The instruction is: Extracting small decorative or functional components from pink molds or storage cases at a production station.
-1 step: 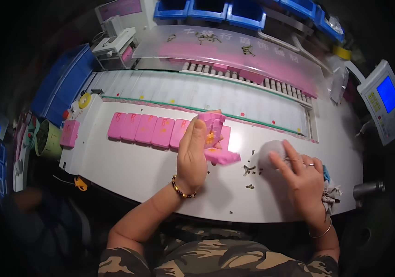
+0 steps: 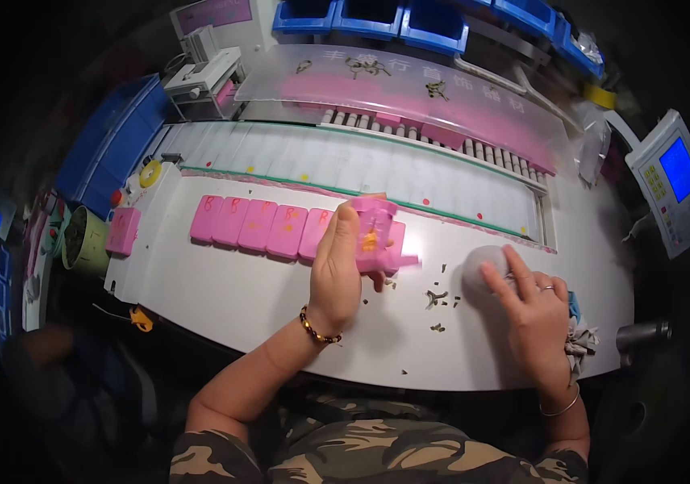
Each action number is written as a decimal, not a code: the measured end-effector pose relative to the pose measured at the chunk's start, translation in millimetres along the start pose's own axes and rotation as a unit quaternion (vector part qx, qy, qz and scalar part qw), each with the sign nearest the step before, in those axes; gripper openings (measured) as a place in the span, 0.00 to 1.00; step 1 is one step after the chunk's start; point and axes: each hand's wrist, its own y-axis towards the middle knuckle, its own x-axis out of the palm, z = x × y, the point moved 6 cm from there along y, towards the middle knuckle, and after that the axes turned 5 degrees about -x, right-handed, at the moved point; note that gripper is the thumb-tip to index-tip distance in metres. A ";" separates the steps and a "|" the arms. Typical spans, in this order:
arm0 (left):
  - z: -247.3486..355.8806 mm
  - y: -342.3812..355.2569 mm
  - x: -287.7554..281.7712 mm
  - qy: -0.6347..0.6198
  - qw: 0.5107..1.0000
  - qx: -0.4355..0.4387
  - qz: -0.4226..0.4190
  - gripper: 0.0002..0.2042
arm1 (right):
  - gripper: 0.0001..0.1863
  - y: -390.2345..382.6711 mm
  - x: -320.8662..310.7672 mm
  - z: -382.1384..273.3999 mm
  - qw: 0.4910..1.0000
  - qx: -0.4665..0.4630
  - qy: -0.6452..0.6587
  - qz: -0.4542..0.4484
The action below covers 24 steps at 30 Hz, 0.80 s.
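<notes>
Pink, soft-looking piece (image 2: 375, 222) in the left hand (image 2: 335, 278), round grey ball (image 2: 483, 269) under the right hand (image 2: 532, 315)

The pink piece is up in the left hand, over the middle of the table. The thumb is on the near side and the hand is closed on the piece. Most of the other fingers are hidden behind it. One pink end sticks out to the right, and it is so blurry that its shape is hard to see. The right hand has its fingers bent onto the grey ball, holding it. The hand hides part of the ball, and I cannot tell how hard it squeezes.

Flat pink blocks with round corners (image 2: 256, 226) lie in a row. The left hand and the pink piece cover part of the row's right end. Small dark bits (image 2: 436, 299) lie between the two hands, too tiny to make out well.

All this is on a smooth white table (image 2: 232, 298). Behind it is a long pale panel with green edges (image 2: 345, 165), then a cloudy see-through sheet (image 2: 409, 77). Blue plastic bins (image 2: 434, 32) are cut off at the top. A white box with a blue screen (image 2: 678, 165) stands at the right. The room's edges are dark.
</notes>
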 end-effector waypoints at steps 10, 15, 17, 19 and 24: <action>-26.1 -11.4 19.5 -0.070 0.989 -0.099 -0.083 0.20 | 0.28 34.2 1.2 -7.0 0.885 0.091 0.447 0.089; -17.1 -25.9 22.9 0.051 0.993 0.044 -0.095 0.15 | 0.20 48.0 36.2 -27.5 0.712 0.168 0.677 0.088; -16.6 -29.2 21.1 0.057 0.992 0.051 -0.100 0.15 | 0.14 49.5 33.4 -28.8 0.727 0.163 0.651 0.144; -17.5 -29.9 19.3 0.021 0.992 0.028 -0.124 0.15 | 0.14 49.5 22.2 -28.7 0.771 0.135 0.603 0.153; -7.4 -23.3 7.2 -0.023 0.966 -0.073 -0.248 0.17 | 0.14 48.2 11.7 -16.7 0.770 0.054 0.616 0.159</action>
